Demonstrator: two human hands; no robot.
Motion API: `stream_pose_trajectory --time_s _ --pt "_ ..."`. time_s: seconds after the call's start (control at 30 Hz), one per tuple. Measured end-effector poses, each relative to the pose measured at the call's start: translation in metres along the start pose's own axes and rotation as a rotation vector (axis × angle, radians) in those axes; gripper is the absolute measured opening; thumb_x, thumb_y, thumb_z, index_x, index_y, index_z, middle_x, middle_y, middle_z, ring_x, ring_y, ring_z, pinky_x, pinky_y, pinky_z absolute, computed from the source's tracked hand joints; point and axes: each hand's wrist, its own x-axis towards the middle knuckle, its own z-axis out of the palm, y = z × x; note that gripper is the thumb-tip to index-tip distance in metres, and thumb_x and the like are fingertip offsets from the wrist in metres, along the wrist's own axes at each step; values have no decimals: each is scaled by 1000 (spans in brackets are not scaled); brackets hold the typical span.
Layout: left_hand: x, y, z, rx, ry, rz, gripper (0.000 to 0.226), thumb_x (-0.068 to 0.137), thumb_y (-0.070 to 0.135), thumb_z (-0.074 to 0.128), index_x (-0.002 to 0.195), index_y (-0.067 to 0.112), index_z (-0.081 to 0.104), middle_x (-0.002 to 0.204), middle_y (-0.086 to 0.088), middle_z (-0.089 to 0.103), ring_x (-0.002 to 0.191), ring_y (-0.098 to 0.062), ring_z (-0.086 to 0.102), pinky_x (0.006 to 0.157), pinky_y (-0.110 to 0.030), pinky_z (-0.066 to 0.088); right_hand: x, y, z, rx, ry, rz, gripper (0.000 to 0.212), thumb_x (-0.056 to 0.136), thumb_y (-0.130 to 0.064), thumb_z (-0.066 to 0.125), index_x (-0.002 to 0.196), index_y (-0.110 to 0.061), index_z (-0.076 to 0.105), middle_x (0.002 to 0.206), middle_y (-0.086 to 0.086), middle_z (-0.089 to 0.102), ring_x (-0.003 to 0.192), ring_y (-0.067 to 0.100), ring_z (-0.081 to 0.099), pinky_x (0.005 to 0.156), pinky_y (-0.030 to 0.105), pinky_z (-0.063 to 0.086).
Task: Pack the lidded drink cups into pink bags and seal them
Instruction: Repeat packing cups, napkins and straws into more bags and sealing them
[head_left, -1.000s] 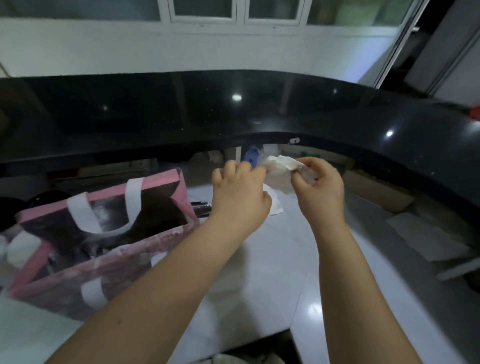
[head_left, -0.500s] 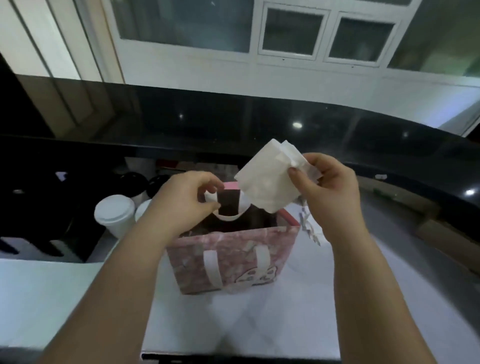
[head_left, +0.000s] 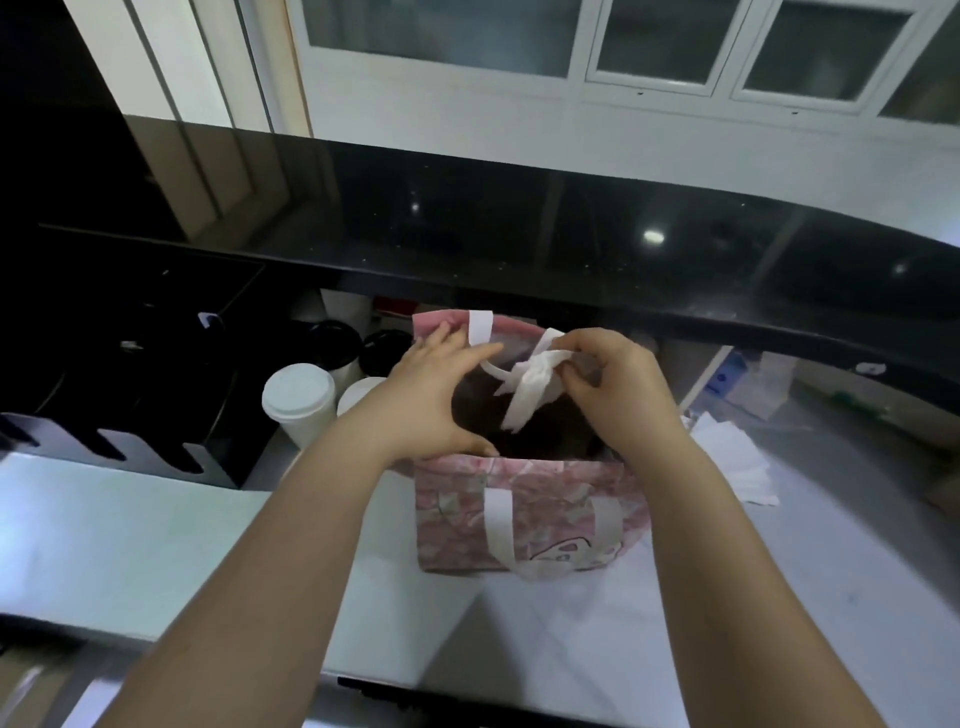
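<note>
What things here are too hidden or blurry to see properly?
All in the head view:
- Inside of the pink bag: dark, and covered by the left hand, right hand and napkin. I cannot tell if cups are in it.
- The white cup nearest the bag: mostly behind the left wrist.
- The drawing on the bag's front: blurred and crossed by a handle.

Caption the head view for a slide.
Right hand pinches a white napkin over the open pink bag, left hand braced across its mouth; a white-lidded cup stands beside it.
</note>
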Motion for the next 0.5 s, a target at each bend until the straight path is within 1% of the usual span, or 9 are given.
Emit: stream_pose_trajectory --time_s 0.07,0.13,0.23,0.3,0.33,0.4,0.43,0.47,0.5 --pt "6 -2 1 10 -18 18 113 64 50 85 151 47 12 163 12 -2 149 -11 -12 120 -42 5 3 8 6 -116 8 -124 18 87 -9 64 101 -18 72 115 -5 63 109 18 54 91 38 49" --pt "8 -2 2 13 -15 36 115 65 49 85 151 47 8 163 12 -5 148 -10 -13 121 -40 3 6 16 11 -249 -3 -200 18 84 -11 67 100 -17 73 119 -3 62 114 20 52 97 44 44" --pt "7 0 2 8 15 55 113 66 48 84 152 46 10 163 11 -4 149 -10 -9 121 -39 5 7 22 12 -381 -62 -197 25 83 -16 70 107 -20 71 130 -3 56 128 21 43 107 43 34" --pt "3 0 2 2 49 60 110 66 48 84 151 45 15 163 11 3 149 -11 -3 120 -39 9 7 22 9 -319 -47 -233 28 80 -11 71 107 -18 71 125 -2 58 125 22 45 104 45 38" --pt "1 0 2 -6 70 60 107 67 48 84 151 44 18 162 11 8 149 -10 1 120 -40 12 6 21 5 -250 -28 -244 27 80 -7 71 105 -18 71 120 -3 60 121 20 47 102 39 40" --pt "-2 -2 2 -55 134 64 97 69 46 83 149 42 28 158 12 22 146 -9 11 119 -39 18 1 16 -5 -81 7 -234 27 82 -3 70 102 -19 72 110 -11 61 111 11 50 96 18 38" --pt "-4 -3 3 -97 189 77 88 72 43 82 146 40 35 153 13 31 142 -7 18 118 -38 22 -3 15 -12 8 25 -206 26 83 -3 70 101 -22 71 106 -16 60 105 4 52 91 10 38" --pt "-7 -4 5 -146 263 95 76 75 39 81 141 38 43 144 16 40 137 -5 27 116 -35 27 -6 15 -20 87 42 -164 27 84 -5 70 99 -27 70 103 -21 60 99 -1 53 86 9 41" --pt "-10 -4 7 -210 352 110 64 78 35 79 135 36 51 134 19 48 129 -2 36 111 -30 33 -9 18 -27 150 62 -117 28 85 -7 69 97 -32 69 101 -23 61 96 -2 56 82 11 44"
